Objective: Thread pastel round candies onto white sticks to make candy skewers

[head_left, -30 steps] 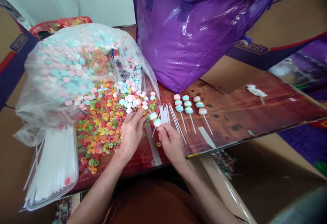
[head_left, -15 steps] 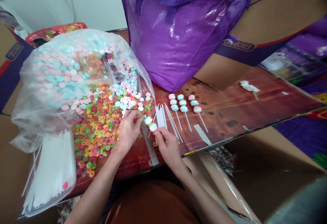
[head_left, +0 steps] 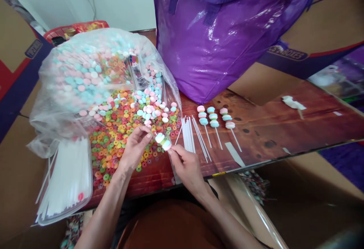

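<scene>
My right hand (head_left: pixel 186 162) pinches a white stick that carries stacked round candies (head_left: pixel 162 141), white, green and pink. My left hand (head_left: pixel 135 147) is closed in a pinch at the stick's upper tip, its fingertips touching something too small to name. Both hands hover over loose coloured ring candies (head_left: pixel 119 135) spread on the wooden table (head_left: pixel 270 127). Pastel disc candies (head_left: pixel 150 105) spill from an open clear plastic bag (head_left: pixel 85 74) just above my left hand. Three filled candy sticks (head_left: pixel 214 122) lie in a row to the right, beside several bare white sticks (head_left: pixel 189 135).
A big purple shopping bag (head_left: pixel 222 33) stands at the back of the table. A clear packet of white sticks (head_left: pixel 66 180) lies at the front left. Cardboard boxes (head_left: pixel 17 40) flank the left side and the back right. A scrap of white paper (head_left: pixel 292 103) lies far right.
My left hand left the disc candies and came to the tip of the stick. My right hand tilted the candy stick leftward and lowered it toward my left hand.
</scene>
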`<state>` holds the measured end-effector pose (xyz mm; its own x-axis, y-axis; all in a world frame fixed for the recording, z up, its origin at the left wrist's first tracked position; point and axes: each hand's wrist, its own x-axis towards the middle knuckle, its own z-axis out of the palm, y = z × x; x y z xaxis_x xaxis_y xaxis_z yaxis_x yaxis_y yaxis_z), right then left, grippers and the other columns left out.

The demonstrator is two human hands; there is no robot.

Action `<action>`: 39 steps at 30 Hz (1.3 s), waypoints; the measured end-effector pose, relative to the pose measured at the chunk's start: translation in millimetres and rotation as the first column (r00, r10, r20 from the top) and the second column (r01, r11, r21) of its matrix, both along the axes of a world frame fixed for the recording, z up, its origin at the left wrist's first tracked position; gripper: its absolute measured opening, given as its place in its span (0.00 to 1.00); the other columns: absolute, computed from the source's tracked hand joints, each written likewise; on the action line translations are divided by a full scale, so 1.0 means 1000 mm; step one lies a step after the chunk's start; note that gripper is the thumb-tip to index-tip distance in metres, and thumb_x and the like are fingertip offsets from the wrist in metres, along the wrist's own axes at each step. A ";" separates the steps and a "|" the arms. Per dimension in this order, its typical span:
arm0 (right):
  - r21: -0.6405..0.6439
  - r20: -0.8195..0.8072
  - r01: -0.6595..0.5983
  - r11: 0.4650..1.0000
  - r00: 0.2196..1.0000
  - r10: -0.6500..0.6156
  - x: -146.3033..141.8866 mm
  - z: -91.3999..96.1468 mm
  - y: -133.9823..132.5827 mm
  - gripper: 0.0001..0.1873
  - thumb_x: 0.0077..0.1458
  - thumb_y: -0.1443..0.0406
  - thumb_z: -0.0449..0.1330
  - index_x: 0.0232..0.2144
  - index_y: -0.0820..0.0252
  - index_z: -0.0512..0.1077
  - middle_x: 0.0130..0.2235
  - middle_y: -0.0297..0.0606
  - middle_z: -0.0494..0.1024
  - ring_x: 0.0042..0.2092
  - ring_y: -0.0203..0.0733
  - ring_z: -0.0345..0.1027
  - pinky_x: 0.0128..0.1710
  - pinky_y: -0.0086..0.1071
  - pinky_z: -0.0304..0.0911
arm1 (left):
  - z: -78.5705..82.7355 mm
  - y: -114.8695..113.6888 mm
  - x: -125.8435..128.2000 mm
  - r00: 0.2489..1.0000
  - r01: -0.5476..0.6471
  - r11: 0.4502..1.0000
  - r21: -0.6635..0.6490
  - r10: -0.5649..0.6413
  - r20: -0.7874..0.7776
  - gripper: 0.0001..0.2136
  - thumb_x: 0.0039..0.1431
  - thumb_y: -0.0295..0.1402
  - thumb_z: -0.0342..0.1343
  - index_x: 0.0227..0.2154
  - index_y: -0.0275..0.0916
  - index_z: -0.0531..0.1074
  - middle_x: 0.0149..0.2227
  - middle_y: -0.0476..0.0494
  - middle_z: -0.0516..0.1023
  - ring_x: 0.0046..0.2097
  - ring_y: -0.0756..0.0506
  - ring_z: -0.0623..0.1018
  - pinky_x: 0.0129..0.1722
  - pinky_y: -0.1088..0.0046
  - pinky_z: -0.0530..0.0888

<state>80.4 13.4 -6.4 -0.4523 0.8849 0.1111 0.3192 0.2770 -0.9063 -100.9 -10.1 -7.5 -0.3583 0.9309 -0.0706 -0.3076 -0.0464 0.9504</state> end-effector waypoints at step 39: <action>-0.108 -0.025 -0.088 0.990 0.996 0.086 0.006 -0.009 0.002 0.15 0.65 0.60 0.53 0.28 0.60 0.71 0.23 0.28 0.62 0.25 0.32 0.56 0.27 0.27 0.52 | 0.003 -0.008 -0.003 0.990 -0.129 0.979 -0.157 0.118 -0.076 0.13 0.50 0.40 0.68 0.35 0.37 0.81 0.27 0.49 0.77 0.30 0.53 0.73 0.33 0.78 0.70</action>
